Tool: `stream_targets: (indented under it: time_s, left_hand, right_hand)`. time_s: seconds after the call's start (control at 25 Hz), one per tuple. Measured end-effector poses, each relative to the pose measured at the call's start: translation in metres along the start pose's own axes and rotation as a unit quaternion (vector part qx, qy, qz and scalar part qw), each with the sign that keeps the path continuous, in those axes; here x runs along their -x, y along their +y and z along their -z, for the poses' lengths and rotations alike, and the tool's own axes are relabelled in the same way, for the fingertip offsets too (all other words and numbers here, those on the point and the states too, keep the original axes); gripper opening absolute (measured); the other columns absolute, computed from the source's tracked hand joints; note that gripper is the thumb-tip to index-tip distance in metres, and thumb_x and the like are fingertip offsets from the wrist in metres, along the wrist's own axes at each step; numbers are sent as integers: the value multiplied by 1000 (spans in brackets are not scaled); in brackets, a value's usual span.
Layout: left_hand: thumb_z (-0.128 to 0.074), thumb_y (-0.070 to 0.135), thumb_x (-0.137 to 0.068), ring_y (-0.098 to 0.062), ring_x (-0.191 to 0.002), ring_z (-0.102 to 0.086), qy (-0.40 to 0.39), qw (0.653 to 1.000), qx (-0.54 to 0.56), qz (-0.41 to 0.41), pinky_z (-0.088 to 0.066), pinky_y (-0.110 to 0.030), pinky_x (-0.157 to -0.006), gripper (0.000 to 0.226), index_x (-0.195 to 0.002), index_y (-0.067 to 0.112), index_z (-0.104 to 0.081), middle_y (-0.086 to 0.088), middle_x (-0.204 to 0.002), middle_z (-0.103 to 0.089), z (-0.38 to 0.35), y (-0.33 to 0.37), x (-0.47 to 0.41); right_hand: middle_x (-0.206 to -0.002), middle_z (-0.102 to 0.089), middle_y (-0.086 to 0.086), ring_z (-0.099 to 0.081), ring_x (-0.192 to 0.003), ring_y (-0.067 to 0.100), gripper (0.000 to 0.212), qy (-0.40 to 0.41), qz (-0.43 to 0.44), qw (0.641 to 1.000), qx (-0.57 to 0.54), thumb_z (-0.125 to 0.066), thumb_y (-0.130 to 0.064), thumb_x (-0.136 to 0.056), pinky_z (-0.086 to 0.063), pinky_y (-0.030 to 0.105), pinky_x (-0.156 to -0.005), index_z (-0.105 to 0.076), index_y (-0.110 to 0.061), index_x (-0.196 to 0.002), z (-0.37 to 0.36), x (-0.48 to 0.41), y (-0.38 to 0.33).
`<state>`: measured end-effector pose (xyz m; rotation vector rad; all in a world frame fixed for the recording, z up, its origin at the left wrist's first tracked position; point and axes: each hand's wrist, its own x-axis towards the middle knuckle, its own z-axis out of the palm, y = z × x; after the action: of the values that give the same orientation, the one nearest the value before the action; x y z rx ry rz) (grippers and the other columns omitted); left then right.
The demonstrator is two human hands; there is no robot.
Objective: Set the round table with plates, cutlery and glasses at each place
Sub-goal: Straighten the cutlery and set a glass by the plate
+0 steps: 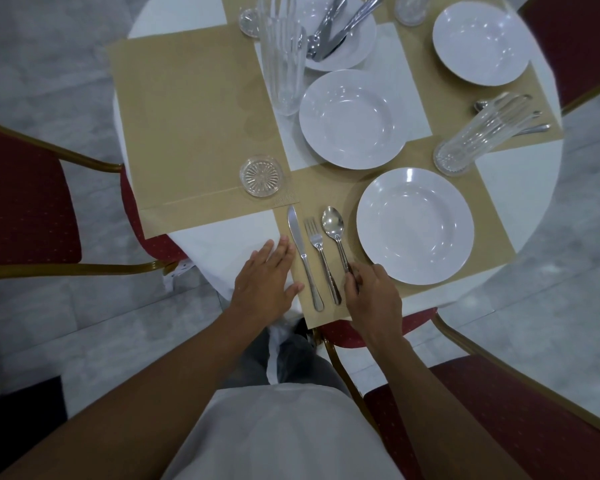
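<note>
In the right hand [373, 294] grip lies the spoon [333, 223] handle.

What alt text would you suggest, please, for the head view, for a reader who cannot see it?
A person's right hand pinches the handle of a spoon lying beside a fork and knife, next to a white plate; the left hand rests flat on the round table.

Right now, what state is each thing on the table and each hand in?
Left hand, flat on the table, holds nothing.
Right hand, fingers pinch the spoon handle.
Spoon, lying bowl up.
Fork, lying flat, untouched.
Knife, lying flat, untouched.
Near plate, empty.
Middle plate, empty.
Right plate, empty.
Far plate, holds loose cutlery.
Glass stack, upright, empty.
</note>
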<state>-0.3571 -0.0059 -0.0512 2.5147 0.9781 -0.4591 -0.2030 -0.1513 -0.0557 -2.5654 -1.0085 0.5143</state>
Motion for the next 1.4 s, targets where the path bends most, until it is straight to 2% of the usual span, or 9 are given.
stream_targets:
  time_s: [0.2, 0.36, 0.68, 0.8, 1.0, 1.16, 1.24, 1.32, 1.4]
  left_hand:
    - [-37, 59, -99, -21, -153, 3, 4, 1000, -4, -1, -7, -37, -121, 78, -159, 22, -4, 3, -166, 6, -1, 0, 0]
    - [-38, 59, -98, -20, -153, 1, 4, 1000, -7, 2, -10, -38, -122, 78, -159, 22, -5, 4, -166, 5, 0, 1, 0]
    - [-39, 59, -98, -21, -153, 0, 5, 1000, -11, 6, -11, -38, -122, 79, -159, 22, -7, 3, -166, 4, 0, 3, -1]
    - [-39, 59, -98, -22, -153, 0, 2, 1000, -11, 5, -11, -38, -122, 79, -159, 22, -5, 3, -166, 5, -1, 3, -1]
    - [-37, 60, -98, -22, -153, 1, 1, 1000, -13, 0, -8, -39, -122, 79, -159, 21, -4, 2, -166, 5, -2, 1, 0]
    - [-39, 59, -98, -22, -153, 0, 1, 1000, -15, 0, -8, -39, -122, 79, -159, 21, -5, 2, -166, 5, -1, 1, 0]
    - [-38, 59, -98, -22, -153, 1, 0, 1000, -16, 1, -8, -39, -121, 79, -159, 21, -4, 2, -166, 5, 0, 2, 0]
    - [-38, 59, -98, -22, -153, 1, -2, 1000, -19, 2, -8, -38, -121, 79, -159, 21, -4, 2, -166, 5, 1, 3, -1]
    - [-38, 59, -98, -22, -153, 0, -2, 1000, -20, 3, -8, -38, -121, 79, -159, 21, -4, 2, -166, 5, 1, 3, 0]
  right_hand:
    - [-104, -64, -1, -57, -85, 7, 21, -10, 54, 998, -42, -62, -24, -99, -49, 18, -76, -67, -15, -117, -9, 15, -11]
    - [-104, -60, -1, -58, -85, 9, 23, -25, 44, 998, -50, -60, -27, -100, -57, 24, -77, -64, -16, -120, -23, 20, -16]
    - [-106, -61, -1, -59, -88, 9, 22, -35, 34, 997, -59, -57, -25, -102, -57, 26, -79, -64, -17, -121, -22, 18, -21]
    - [-101, -63, -2, -59, -85, 8, 19, -3, 9, 996, -87, -60, -26, -100, -52, 20, -76, -66, -16, -115, -12, 18, -18]
    - [-97, -68, -5, -63, -86, 8, 17, 54, -63, 991, -102, -59, -27, -100, -60, 30, -81, -69, -17, -109, 1, 23, 10]
    - [-98, -68, 0, -63, -84, 10, 15, 53, -59, 993, -86, -63, -22, -98, -59, 27, -78, -70, -13, -108, -1, 30, 17]
    - [-101, -66, 1, -59, -85, 9, 18, 48, -48, 995, -77, -63, -23, -98, -53, 17, -74, -69, -13, -112, -3, 29, 12]
    - [-105, -64, 0, -55, -86, 7, 23, 45, -44, 996, -63, -61, -26, -99, -37, 5, -70, -68, -15, -118, -5, 25, 4]
    - [-105, -59, -4, -53, -86, 5, 25, 47, -51, 996, -54, -58, -30, -101, -31, 3, -68, -68, -19, -121, -8, 22, -3]
